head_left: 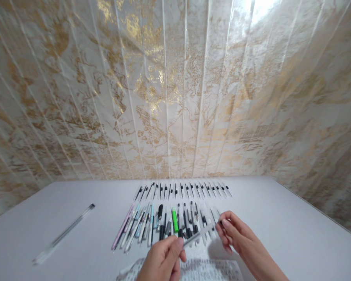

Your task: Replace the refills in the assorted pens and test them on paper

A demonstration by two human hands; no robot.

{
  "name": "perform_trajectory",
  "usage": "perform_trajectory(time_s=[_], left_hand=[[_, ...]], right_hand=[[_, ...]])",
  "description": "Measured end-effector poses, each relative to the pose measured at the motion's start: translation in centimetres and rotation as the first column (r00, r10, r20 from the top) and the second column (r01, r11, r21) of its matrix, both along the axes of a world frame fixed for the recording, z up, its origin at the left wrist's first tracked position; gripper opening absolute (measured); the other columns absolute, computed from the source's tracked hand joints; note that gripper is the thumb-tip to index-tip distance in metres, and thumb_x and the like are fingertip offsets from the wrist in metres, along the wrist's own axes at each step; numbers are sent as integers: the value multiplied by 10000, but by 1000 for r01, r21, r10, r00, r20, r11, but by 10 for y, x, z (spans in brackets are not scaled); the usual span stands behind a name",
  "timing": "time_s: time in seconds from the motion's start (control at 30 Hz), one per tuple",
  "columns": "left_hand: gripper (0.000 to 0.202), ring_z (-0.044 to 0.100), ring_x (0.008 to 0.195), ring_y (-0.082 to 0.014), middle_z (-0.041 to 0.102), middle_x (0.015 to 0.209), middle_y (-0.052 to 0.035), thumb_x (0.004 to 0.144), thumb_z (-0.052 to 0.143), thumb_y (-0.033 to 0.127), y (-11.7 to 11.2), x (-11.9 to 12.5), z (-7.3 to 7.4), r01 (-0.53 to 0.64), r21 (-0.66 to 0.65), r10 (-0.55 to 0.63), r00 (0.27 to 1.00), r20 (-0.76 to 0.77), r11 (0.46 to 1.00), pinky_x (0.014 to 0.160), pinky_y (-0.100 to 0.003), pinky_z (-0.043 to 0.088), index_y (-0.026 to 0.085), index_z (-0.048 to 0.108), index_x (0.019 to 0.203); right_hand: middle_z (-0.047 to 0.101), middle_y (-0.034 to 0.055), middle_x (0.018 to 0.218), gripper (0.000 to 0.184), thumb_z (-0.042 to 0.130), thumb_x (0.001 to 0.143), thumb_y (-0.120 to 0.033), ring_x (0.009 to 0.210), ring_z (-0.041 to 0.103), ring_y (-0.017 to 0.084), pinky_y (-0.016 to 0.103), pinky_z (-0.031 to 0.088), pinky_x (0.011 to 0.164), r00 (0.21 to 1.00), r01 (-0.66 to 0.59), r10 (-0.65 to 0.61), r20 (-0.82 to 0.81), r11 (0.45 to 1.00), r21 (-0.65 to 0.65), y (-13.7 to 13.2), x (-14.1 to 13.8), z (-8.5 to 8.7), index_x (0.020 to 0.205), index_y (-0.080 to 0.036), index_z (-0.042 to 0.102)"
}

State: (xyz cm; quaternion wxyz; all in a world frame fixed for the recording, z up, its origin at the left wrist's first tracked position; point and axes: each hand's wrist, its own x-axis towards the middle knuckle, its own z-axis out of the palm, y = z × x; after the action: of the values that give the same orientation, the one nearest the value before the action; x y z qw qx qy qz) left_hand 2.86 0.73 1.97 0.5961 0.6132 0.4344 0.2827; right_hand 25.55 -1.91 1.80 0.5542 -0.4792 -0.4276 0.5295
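Observation:
My left hand (165, 257) is closed around one end of a slim pen (198, 235) with a clear, greyish barrel, which slants up to the right. Its far end meets the fingers of my right hand (236, 234), where thumb and forefinger pinch a small black piece (221, 222). Whether that piece is joined to the barrel is blurred. Behind and below the pen lies a row of assorted pens, among them a pink pen (123, 227), a green highlighter (174, 220) and a black marker (160, 211).
Farther back on the white table (84, 242), several thin refills or pens with black parts form a neat row (181, 190). A long clear pen-shaped tube (64, 233) lies alone at left. A printed sheet or cloth (210, 270) sits at the front edge. Gold-patterned curtain (169, 97) hangs behind.

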Motion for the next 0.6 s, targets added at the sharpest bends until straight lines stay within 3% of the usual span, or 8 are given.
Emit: perform_trajectory(time_s=[0.1, 0.23, 0.4, 0.6], left_hand=[[373, 338, 443, -98, 399, 459, 92, 830, 530, 564, 2, -2, 7, -41, 158, 51, 997, -58, 987, 489, -205, 260, 197, 566, 776], [161, 388, 514, -112, 454, 566, 66, 783, 588, 354, -2, -5, 26, -92, 365, 158, 975, -155, 927, 517, -218, 291, 207, 645, 819], [163, 349, 493, -99, 466, 569, 61, 764, 603, 363, -8, -5, 35, -141, 372, 173, 983, -53, 917, 481, -208, 274, 205, 635, 790], [167, 389, 494, -91, 526, 619, 47, 757, 619, 369, -7, -4, 21, -134, 303, 145, 989, -12, 943, 481, -190, 299, 206, 584, 762]], right_hand=[[603, -20, 797, 323, 795, 718, -365, 531, 452, 70, 187, 304, 457, 931, -184, 129, -341, 974, -133, -5, -17, -8, 893, -202, 579], [581, -40, 691, 484, 883, 627, -315, 516, 465, 46, 161, 272, 470, 813, -324, 210, -544, 938, -121, -14, -41, -22, 1022, -170, 645], [568, -44, 661, 484, 912, 600, -322, 496, 436, 31, 149, 263, 444, 755, -248, 97, -648, 958, -145, -16, -52, -31, 989, -145, 684], [488, -74, 584, 464, 908, 567, -442, 448, 311, 11, 120, 234, 396, 784, 1, -145, -604, 973, -232, -6, -38, -27, 846, -139, 694]])
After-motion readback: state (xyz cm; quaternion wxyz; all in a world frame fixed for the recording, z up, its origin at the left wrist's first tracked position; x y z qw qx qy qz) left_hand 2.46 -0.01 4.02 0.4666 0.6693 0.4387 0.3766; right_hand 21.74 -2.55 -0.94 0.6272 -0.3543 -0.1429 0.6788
